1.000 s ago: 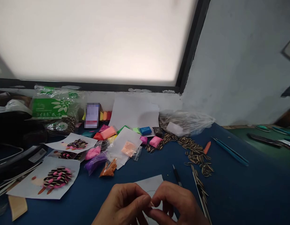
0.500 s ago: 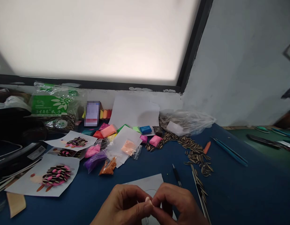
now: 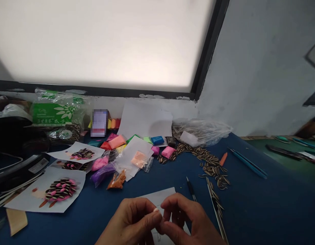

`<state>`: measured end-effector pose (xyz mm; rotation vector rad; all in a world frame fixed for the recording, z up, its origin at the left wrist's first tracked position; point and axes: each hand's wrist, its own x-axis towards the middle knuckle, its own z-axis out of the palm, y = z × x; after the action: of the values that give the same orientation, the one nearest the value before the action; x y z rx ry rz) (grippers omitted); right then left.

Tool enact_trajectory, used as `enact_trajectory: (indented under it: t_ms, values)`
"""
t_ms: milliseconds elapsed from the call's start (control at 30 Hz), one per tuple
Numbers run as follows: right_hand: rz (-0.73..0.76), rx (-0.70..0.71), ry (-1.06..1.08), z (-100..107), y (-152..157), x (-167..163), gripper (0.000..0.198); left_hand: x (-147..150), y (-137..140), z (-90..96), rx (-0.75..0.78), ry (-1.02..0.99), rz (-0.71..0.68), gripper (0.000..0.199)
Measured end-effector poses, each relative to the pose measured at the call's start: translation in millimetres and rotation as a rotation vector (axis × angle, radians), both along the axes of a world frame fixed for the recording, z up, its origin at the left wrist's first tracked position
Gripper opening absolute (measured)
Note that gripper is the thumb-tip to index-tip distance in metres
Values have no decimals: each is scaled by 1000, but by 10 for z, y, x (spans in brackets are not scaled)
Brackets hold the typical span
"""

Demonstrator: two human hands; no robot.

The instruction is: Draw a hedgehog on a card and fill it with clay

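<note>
My left hand pinches a small lump of pale peach modelling clay between thumb and index finger, and most of the lump is hidden. Close beside it, my right hand has its thumb and index finger apart, the thumb tip by the left fingertips. Both hands are above a white sheet of paper with pencil-like outlines, which they partly cover. A black pen lies just beyond my right hand. To the right of it rests a thin metallic rod-like tool.
Sunflower seeds trail across the blue table toward a clear plastic bag. Blue tweezers lie at right. Bagged clays, including purple and orange, sit mid-left. Paper hedgehog pictures with seeds lie at left.
My right index finger has lifted away from the clay, leaving a gap to its thumb. My left hand keeps its pinch on the lump.
</note>
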<state>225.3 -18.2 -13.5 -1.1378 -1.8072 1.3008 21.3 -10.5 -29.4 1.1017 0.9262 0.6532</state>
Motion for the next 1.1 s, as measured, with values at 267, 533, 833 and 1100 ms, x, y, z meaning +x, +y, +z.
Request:
enact_trajectory:
  t_ms: [267, 533, 833, 1100]
  values:
    - [-25, -86, 103, -12, 36, -39, 37, -35, -20, 150, -44, -11, -42, 52]
    - [-66, -64, 78, 90, -5, -14, 34, 4, -20, 58, -18, 15, 32, 48]
    - [16, 182, 67, -81, -9, -4, 10, -8, -29, -112, 135, 239, -34, 38]
    - [-61, 92, 152, 65, -52, -35, 18, 81, -70, -163, 175, 84, 14, 66]
